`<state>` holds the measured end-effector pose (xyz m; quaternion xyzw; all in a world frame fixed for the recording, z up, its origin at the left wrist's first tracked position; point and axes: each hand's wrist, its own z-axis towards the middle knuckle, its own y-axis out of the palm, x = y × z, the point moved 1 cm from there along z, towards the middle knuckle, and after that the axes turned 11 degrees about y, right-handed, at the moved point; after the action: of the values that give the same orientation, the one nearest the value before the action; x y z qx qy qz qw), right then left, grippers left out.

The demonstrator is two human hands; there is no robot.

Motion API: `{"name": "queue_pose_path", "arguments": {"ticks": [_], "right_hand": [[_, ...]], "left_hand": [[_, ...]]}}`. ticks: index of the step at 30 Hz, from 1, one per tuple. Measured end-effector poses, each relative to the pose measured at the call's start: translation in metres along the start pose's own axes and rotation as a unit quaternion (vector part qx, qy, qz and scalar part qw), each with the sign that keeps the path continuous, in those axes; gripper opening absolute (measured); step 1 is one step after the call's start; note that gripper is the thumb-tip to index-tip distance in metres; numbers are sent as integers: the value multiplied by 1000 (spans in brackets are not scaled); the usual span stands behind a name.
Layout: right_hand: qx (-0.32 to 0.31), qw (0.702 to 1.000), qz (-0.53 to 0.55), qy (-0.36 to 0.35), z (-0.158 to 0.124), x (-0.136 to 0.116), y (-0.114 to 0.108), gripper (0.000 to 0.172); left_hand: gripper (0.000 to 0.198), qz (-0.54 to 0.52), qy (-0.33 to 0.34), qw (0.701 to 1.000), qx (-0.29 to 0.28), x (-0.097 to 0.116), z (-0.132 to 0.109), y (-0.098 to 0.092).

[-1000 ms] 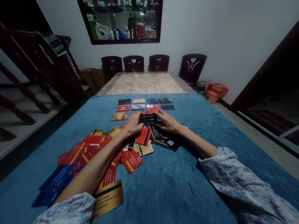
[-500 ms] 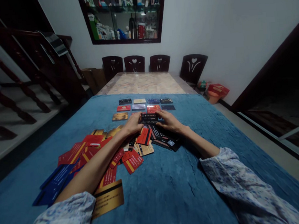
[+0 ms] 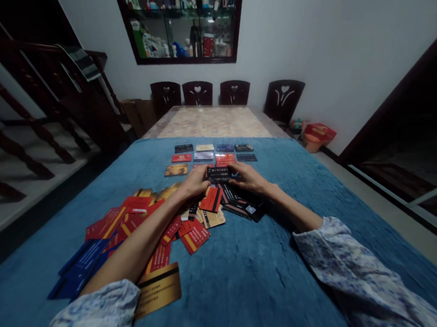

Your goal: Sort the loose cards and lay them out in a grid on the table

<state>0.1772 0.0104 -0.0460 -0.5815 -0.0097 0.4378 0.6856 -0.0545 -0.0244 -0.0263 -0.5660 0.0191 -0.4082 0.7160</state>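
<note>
Card (image 3: 218, 174), black, long axis nine-to-three o'clock, sits clamped between left hand (image 3: 196, 181) at nine and right hand (image 3: 249, 177) at three.

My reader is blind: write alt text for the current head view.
A person's left hand and right hand hold a black card between them over a blue cloth. Loose cards in red, blue, gold and black lie nearer the viewer; beyond the hands, more cards sit in rows, with dark chairs farther back.
</note>
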Motion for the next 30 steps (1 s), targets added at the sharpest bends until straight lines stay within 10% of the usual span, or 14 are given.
{"name": "queue_pose_path", "arguments": {"ticks": [30], "right_hand": [[-68, 992, -97, 53, 22, -11, -7, 34]], "left_hand": [[31, 55, -31, 997, -53, 1, 7, -14]]}}
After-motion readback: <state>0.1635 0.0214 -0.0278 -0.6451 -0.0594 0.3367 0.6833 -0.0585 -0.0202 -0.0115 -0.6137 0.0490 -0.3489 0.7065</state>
